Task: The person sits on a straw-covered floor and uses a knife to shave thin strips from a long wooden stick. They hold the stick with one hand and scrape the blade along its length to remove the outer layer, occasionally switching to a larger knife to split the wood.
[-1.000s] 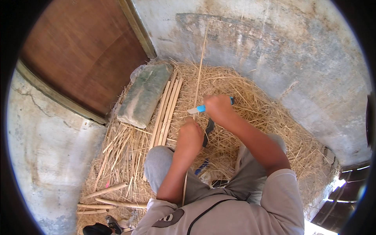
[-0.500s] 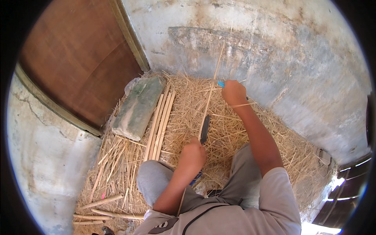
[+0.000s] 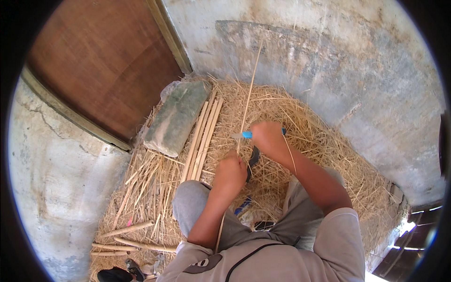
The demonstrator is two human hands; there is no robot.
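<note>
My left hand (image 3: 230, 171) is closed around a long thin bamboo strip (image 3: 251, 87). The strip runs up and away past the shavings and comes out below the hand beside my left forearm. My right hand (image 3: 268, 137) grips a knife (image 3: 246, 135) by its blue handle, just beyond the left hand. Its short blade points left and lies against or across the strip; contact is hard to tell. A dark curved piece (image 3: 254, 157) shows beside my left hand, its kind unclear. From my right wrist hangs a thin shaving (image 3: 291, 154).
Several pale split lengths (image 3: 204, 134) lie left of my knees, by a grey-green block (image 3: 177, 120). Straw-like shavings (image 3: 324, 141) cover the ground. A stained wall (image 3: 319, 70) rises ahead, a brown panel (image 3: 108, 66) stands at left, and sticks (image 3: 129, 229) lie lower left.
My right hand has drawn the knife back toward me, from far along the strip to just beyond my left hand. The left hand still holds the strip.
</note>
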